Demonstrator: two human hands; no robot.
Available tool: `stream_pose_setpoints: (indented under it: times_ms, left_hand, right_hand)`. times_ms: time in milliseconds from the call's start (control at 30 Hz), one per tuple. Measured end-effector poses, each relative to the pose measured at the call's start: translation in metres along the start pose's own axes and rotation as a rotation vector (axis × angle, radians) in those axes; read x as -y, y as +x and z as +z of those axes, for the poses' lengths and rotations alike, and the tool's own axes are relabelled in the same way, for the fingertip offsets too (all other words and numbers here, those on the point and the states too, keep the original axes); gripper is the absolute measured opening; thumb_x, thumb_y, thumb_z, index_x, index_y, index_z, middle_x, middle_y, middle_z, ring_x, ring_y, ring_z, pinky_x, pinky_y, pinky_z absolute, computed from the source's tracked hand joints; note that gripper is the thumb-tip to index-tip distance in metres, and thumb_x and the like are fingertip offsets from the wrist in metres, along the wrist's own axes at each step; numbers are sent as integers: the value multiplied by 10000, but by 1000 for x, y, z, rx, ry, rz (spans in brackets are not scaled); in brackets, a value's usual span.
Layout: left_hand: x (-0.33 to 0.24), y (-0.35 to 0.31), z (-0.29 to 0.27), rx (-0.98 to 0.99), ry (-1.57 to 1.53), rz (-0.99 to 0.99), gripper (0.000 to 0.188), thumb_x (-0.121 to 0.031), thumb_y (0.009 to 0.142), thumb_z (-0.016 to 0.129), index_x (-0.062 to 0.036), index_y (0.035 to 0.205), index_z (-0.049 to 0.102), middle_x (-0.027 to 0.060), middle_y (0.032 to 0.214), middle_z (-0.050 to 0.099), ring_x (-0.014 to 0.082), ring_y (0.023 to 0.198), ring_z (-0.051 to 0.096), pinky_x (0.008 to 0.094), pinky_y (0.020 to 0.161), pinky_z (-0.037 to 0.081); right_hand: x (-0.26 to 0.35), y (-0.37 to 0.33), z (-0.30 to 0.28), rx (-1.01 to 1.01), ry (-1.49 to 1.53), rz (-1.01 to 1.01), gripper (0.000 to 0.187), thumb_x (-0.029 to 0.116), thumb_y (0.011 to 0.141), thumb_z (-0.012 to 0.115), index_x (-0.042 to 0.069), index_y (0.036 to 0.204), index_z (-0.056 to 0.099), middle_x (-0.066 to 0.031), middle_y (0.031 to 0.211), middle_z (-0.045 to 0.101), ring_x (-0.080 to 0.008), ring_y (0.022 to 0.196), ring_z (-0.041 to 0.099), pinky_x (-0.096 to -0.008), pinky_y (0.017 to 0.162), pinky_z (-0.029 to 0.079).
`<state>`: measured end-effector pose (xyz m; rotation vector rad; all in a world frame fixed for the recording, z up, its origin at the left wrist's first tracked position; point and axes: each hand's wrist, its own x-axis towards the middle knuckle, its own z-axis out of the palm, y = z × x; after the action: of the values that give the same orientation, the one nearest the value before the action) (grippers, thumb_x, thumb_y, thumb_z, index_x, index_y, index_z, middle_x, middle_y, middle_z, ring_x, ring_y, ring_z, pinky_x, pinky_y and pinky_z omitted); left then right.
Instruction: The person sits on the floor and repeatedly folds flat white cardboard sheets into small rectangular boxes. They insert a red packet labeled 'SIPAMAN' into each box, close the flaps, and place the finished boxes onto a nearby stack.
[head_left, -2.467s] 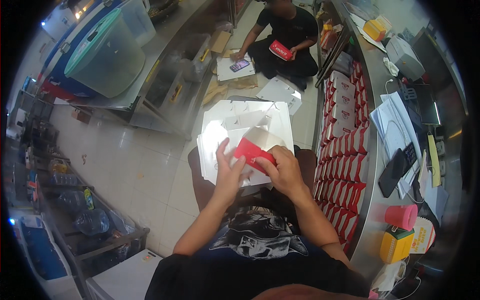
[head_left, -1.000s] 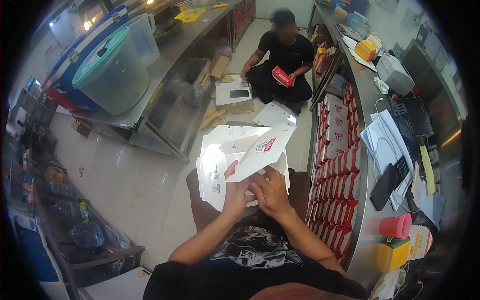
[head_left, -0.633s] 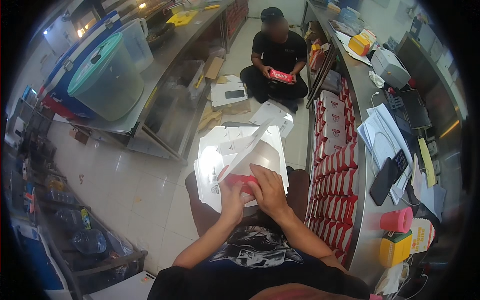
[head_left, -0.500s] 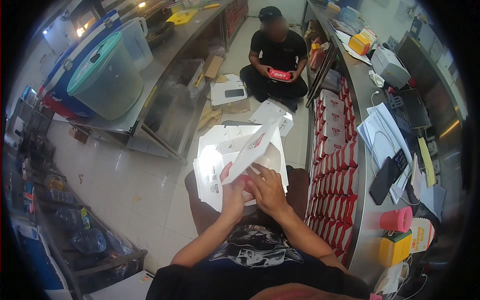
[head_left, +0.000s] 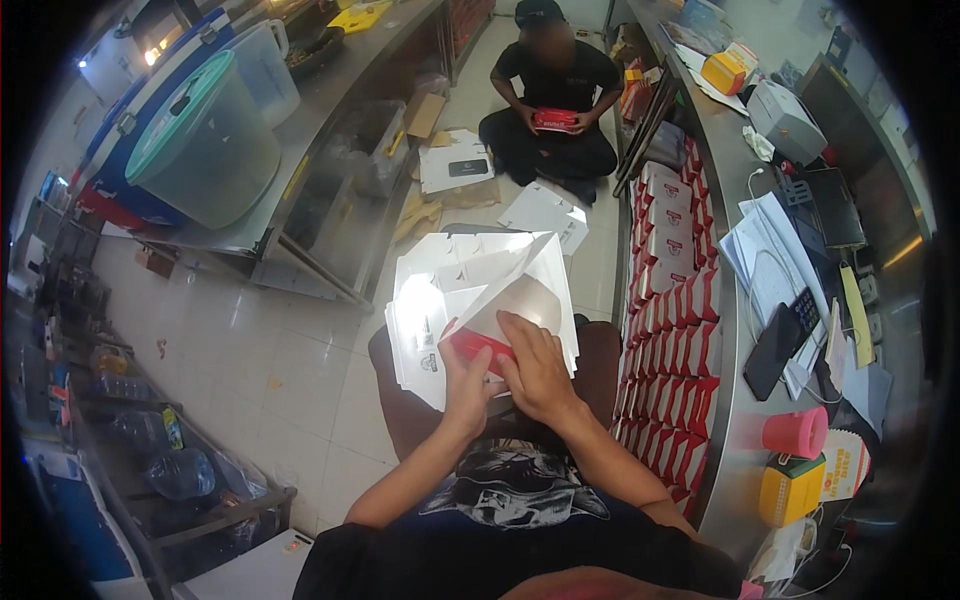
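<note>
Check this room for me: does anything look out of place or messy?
Yes, the floor: a phone lies on a white cardboard piece near the seated co-worker, an odd spot, with crumpled brown paper beside. A small scrap lies farther left. I see no obvious spill.

The left forearm (head_left: 408, 482) and right forearm (head_left: 628, 468) slant inward from the near side. The left hand (head_left: 467, 392) cups in a grip, thumb (head_left: 479, 366) pointing far; close on its right, the right hand (head_left: 539, 375) shows its back, fingers (head_left: 535, 340) together. The left fingertips are partly hidden, probably curled.
</note>
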<state>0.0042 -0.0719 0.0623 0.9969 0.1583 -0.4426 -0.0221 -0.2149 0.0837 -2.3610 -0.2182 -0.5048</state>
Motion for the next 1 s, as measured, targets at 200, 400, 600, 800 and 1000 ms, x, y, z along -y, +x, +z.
stream_pose_setpoints:
  times_ms: [200, 400, 600, 800, 1000]
  left_hand:
    - [0, 11, -6, -25, 90, 49, 728, -125, 1027, 605, -214, 1591, 153, 172, 1469, 414, 315, 1314, 535, 475, 837, 654]
    - [-15, 4, -16, 142, 38, -237, 660, -146, 1003, 565, -178, 1540, 182, 188, 1476, 424, 352, 1269, 601, 547, 729, 668]
    - [-13, -4, -39, 527, 47, -525, 808, -292, 1005, 577, -84, 1664, 158, 203, 1546, 461, 346, 1223, 678, 507, 780, 684]
    - [-3, 22, -48, 159, -137, -150, 668, -519, 1058, 497, 2, 1476, 469, 217, 1428, 565, 350, 1383, 524, 445, 1165, 425]
    - [-5, 48, -58, -209, -258, -66, 651, -514, 1110, 386, 10, 1494, 419, 263, 1437, 553, 383, 1320, 551, 492, 1157, 422]
  right_hand:
    - [1, -8, -2, 107, 188, -15, 671, 184, 894, 727, -25, 1484, 486, -235, 1437, 571, -407, 1281, 556, -484, 1081, 405]
    - [-47, -7, -39, -398, 335, 540, 794, 85, 909, 719, 18, 1603, 341, -207, 1531, 492, -323, 1380, 492, -439, 1148, 401]
    - [-72, -16, -71, -496, 1139, 650, 716, -21, 958, 638, 53, 1593, 317, -203, 1425, 578, -277, 1257, 616, -383, 1096, 486]
    - [-72, -23, -59, -639, 1305, 643, 543, -21, 955, 684, -37, 1449, 459, -178, 1325, 654, -247, 1162, 674, -375, 1027, 541]
    - [-67, -37, -20, -720, 1276, 822, 324, 26, 972, 707, -65, 1268, 611, -139, 1186, 718, -227, 1062, 714, -354, 972, 565]
